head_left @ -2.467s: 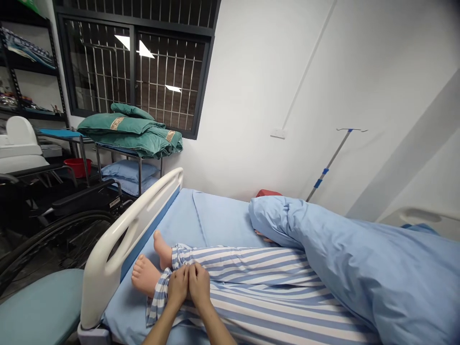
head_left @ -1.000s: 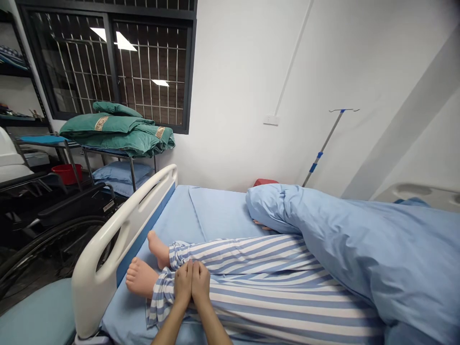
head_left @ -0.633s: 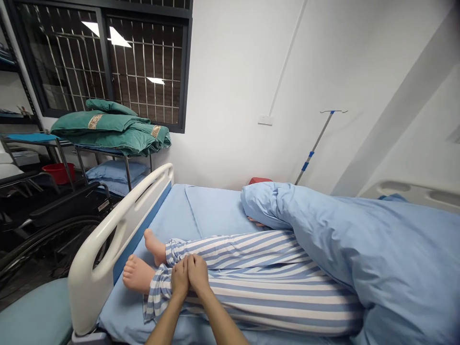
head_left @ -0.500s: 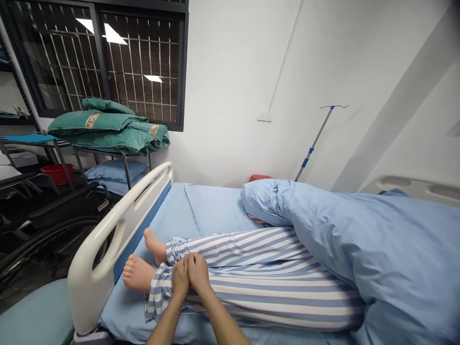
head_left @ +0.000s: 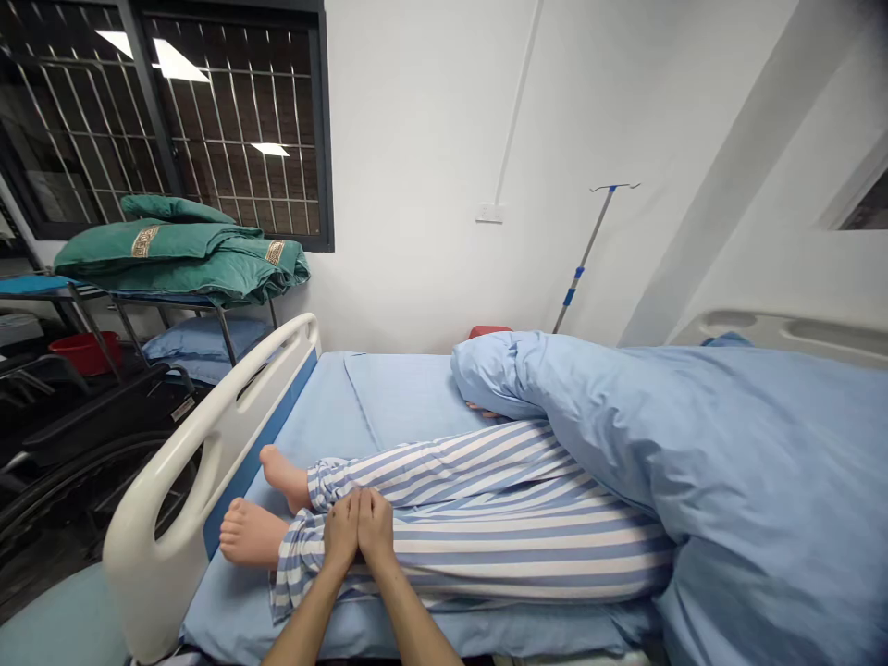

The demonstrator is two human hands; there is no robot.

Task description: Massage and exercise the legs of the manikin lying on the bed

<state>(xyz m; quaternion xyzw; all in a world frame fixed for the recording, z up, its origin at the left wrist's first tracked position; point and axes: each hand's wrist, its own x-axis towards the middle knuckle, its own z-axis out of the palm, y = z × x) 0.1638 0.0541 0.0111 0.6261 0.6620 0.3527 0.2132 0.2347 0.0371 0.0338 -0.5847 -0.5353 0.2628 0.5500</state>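
My left hand and my right hand lie side by side, touching, over the near lower leg of a manikin-like figure. Their knuckles face up and the fingers curl down over the far side of the leg, so the fingertips are hidden. The figure wears blue-and-white striped trousers. To the left of my hands, its near bare foot and far bare foot stick out of the cuffs. A light blue quilt covers the body from the thighs up.
The bed has a blue sheet and a cream footboard at the left. Beyond it stand a wheelchair and a rack holding green bedding. An IV pole rises behind the bed, near a red object.
The view has shifted slightly, so most of the scene sits further left. Both hands stay together on the near lower leg.
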